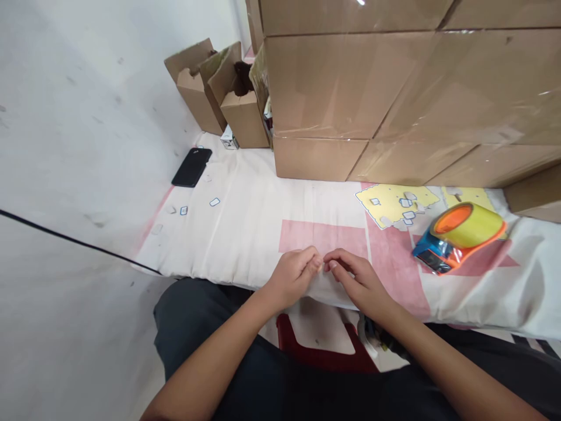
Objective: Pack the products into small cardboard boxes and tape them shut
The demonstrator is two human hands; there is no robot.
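Your left hand (pixel 293 272) curls closed, right hand (pixel 360 282) half-open; can't tell whether either grips anything. Cloth (pixel 245 234) beneath looks soft, light; best held by a fold.

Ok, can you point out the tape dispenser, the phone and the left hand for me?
Tape dispenser (pixel 464 236): head view, on its yellow outer side.
Phone (pixel 191 167): head view, middle of its black upward face.
Left hand (pixel 296 272): head view, back of the hand.
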